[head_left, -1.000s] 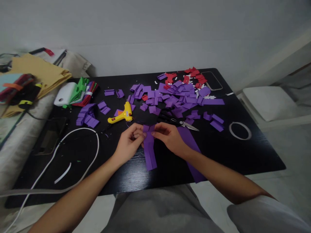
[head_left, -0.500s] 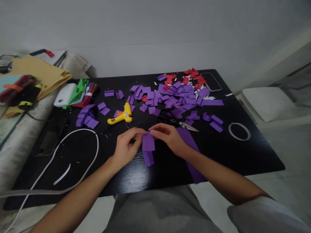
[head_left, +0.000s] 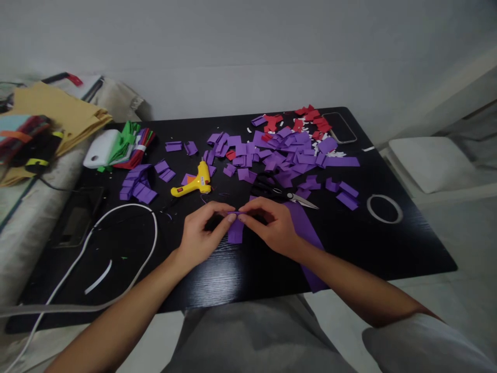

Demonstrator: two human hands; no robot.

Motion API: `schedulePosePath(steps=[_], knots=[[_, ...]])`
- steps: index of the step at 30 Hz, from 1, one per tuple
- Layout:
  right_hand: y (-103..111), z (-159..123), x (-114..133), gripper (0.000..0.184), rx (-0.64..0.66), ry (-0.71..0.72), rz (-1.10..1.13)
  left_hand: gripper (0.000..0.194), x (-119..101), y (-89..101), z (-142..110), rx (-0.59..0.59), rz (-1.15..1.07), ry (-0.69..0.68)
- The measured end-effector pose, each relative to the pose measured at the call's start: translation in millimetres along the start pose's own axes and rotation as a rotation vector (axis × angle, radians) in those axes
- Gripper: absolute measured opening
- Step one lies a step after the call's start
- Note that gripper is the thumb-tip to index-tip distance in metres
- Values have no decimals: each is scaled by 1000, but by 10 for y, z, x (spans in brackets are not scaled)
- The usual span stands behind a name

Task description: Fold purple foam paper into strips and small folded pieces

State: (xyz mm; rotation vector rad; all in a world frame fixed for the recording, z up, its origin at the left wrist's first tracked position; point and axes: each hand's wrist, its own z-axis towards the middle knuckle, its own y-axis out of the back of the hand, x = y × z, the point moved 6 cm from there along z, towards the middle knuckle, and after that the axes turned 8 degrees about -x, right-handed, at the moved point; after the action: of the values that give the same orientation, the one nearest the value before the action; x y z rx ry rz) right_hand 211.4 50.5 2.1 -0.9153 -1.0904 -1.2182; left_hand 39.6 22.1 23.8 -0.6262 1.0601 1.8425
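A folded purple paper strip [head_left: 235, 233] hangs between my two hands near the middle of the table. My left hand [head_left: 204, 233] pinches its upper edge from the left, thumb against the fold. From the other side my right hand [head_left: 269, 224] pinches the same edge, thumb and fingertips closed on it. The fingertips hide part of the fold. Under my right wrist lies a long purple paper sheet [head_left: 306, 228]. Black-handled scissors [head_left: 287, 195] rest just beyond my right hand. A yellow glue gun [head_left: 194, 182] lies beyond my left hand.
Many folded purple pieces [head_left: 287, 153] lie heaped at the back, with red scraps [head_left: 310, 118] behind. A tape ring [head_left: 384, 209] is on the right. A white cable [head_left: 156, 228] loops at left, near a dark phone [head_left: 77, 217] and bundled coloured strips [head_left: 132, 147].
The purple strip was stretched out lengthwise, then its upper part was folded over toward me. Now it looks shorter, and both hands pinch its top edge with fingertips close together.
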Motion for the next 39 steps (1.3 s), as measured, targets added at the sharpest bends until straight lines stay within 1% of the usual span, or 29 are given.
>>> schedulePosePath(steps=[4,6,9,11,15,18,21,23,27,31,34,39], knots=[[-4,-3,-14,11,19,-14,-6,8,-30,10,6,-5,3,-26],[-6,1,-12,10,30,-15,-15,6,-38,14,10,-4,0,-26],[-4,5,14,7,41,0,-43,4,-39,10,13,10,7,-11],[-2,4,20,7,48,-15,-62,4,-30,3,13,23,15,10],[-13,-6,-4,11,60,-80,-54,9,5,-18,11,59,5,58],[-33,-5,-48,17,62,-157,1,12,28,-31,11,80,-8,89],[-43,9,-97,22,60,-243,74,11,41,-28,15,67,-18,126],[-38,25,-119,22,60,-274,98,11,58,-30,16,55,-45,175],[-41,35,-143,24,90,-282,93,14,131,-55,5,47,-130,308],[-95,-7,-160,28,149,-273,80,18,205,-42,2,2,-171,395],[-109,-26,-174,24,151,-269,54,18,236,-24,8,-22,-187,431],[-55,-8,-187,17,81,-264,34,18,238,-13,34,-5,-213,425]])
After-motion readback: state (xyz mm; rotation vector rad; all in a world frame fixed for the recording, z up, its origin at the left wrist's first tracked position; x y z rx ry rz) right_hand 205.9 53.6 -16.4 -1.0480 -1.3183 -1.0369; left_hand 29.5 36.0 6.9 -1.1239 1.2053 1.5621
